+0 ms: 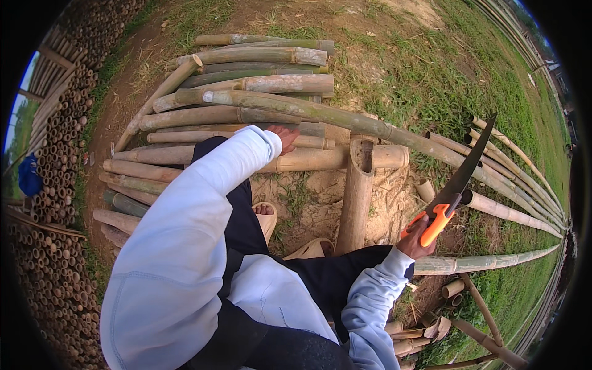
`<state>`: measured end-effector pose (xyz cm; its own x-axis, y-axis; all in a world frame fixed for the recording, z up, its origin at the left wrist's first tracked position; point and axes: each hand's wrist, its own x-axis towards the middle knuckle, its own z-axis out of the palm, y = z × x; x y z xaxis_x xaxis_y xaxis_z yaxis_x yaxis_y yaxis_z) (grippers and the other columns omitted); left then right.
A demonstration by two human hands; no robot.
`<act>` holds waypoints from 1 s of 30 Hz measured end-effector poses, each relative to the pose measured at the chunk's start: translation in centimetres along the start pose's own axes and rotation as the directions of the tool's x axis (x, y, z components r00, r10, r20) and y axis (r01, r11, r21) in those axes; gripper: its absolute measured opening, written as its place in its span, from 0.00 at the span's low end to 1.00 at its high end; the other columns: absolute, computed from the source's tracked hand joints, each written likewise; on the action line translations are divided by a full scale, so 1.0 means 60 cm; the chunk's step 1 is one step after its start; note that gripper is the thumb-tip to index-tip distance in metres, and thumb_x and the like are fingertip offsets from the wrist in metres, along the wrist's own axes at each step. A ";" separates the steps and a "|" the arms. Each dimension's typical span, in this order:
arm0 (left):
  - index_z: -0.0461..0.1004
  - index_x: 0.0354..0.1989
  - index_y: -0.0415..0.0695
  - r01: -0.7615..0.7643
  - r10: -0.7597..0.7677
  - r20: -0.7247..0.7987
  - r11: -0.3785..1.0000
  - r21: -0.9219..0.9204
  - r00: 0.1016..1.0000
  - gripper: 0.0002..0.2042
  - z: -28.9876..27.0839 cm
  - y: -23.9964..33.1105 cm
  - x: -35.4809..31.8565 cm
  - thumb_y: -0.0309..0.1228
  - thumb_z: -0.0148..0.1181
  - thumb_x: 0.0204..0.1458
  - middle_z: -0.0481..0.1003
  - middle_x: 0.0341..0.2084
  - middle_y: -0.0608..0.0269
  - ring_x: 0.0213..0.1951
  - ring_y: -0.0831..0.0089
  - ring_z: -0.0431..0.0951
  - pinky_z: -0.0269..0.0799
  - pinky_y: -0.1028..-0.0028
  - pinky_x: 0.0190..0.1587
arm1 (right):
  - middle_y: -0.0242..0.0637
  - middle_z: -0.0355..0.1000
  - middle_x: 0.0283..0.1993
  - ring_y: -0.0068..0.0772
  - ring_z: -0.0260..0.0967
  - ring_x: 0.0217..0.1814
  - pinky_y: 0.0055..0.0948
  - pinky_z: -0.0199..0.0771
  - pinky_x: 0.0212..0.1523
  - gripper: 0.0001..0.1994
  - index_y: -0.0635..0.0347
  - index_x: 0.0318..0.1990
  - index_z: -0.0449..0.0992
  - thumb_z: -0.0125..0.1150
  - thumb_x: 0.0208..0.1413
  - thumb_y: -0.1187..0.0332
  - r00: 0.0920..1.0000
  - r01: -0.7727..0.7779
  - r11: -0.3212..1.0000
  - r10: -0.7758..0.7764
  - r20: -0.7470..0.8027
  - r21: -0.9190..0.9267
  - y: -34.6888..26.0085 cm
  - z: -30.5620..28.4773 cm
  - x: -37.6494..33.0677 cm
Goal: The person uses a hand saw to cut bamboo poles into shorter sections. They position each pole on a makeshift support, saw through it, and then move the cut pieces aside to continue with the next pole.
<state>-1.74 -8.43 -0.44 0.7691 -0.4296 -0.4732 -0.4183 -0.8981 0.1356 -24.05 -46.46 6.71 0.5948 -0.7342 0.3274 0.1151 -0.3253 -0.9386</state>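
Observation:
My right hand [419, 239] is closed around the orange handle of a hand saw [457, 180]. The saw's dark blade points up and to the right, crossing in front of the long bamboo poles. My left hand [285, 139] reaches out past its sleeve and lies on the cut bamboo lengths [216, 115], its fingers stretched over them and partly hidden. Just above that hand, a long greenish bamboo pole [345, 117] runs across the pile and off to the right. Below it, a thick bamboo crosspiece [311, 160] meets a notched bamboo post [356, 203] between my legs.
More long bamboo poles [505, 166] fan out on the grass at the right, with another pole [481, 264] beside my right forearm. Short offcuts [410, 342] lie at lower right. Stacked bamboo ends [55, 265] fill the left side, near a blue item [29, 176].

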 end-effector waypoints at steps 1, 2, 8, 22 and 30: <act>0.65 0.55 0.42 -0.072 0.074 -0.124 0.997 0.023 0.990 0.25 0.000 0.002 -0.017 0.46 0.60 0.56 0.80 0.40 0.42 0.45 0.42 0.80 0.73 0.49 0.48 | 0.32 0.67 0.25 0.17 0.60 0.23 0.19 0.58 0.23 0.11 0.72 0.50 0.74 0.59 0.65 0.73 1.000 -0.020 0.999 0.021 0.013 -0.027 -0.015 0.000 -0.001; 0.65 0.55 0.43 -0.078 0.082 -0.134 0.996 0.032 0.988 0.26 -0.008 0.004 -0.024 0.47 0.61 0.55 0.80 0.39 0.43 0.44 0.42 0.80 0.74 0.48 0.46 | 0.32 0.67 0.25 0.18 0.60 0.23 0.19 0.58 0.24 0.11 0.72 0.50 0.74 0.59 0.65 0.73 1.000 -0.016 1.000 0.016 0.009 0.003 -0.014 0.001 -0.001; 0.65 0.54 0.45 -0.201 0.212 -0.287 0.977 0.067 0.934 0.26 -0.049 0.048 -0.052 0.49 0.61 0.53 0.81 0.32 0.47 0.38 0.43 0.82 0.76 0.48 0.39 | 0.32 0.63 0.22 0.21 0.63 0.25 0.21 0.60 0.25 0.06 0.70 0.41 0.75 0.59 0.64 0.74 1.000 0.003 0.998 -0.003 -0.002 0.062 -0.018 0.005 0.001; 0.73 0.50 0.41 -0.424 0.444 -0.258 0.896 0.132 0.858 0.27 -0.228 0.292 0.002 0.51 0.60 0.52 0.81 0.30 0.44 0.35 0.46 0.83 0.77 0.52 0.40 | 0.29 0.61 0.21 0.19 0.59 0.24 0.21 0.59 0.26 0.08 0.70 0.45 0.74 0.60 0.65 0.71 0.999 0.002 0.999 0.000 -0.036 0.047 -0.043 0.008 0.000; 0.75 0.48 0.43 -0.451 0.465 -0.217 0.886 0.110 0.859 0.24 -0.229 0.276 0.064 0.50 0.60 0.52 0.81 0.34 0.47 0.40 0.49 0.82 0.76 0.52 0.46 | 0.29 0.60 0.20 0.21 0.59 0.24 0.24 0.63 0.29 0.06 0.69 0.41 0.73 0.58 0.65 0.73 0.999 0.050 0.995 -0.047 -0.026 0.092 -0.002 -0.011 0.008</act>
<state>0.93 -26.25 11.94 0.5709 -0.8064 -0.1543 -0.7708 -0.5911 0.2375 -24.32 -47.14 7.02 0.5677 -0.7333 0.3742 0.2170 -0.3052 -0.9272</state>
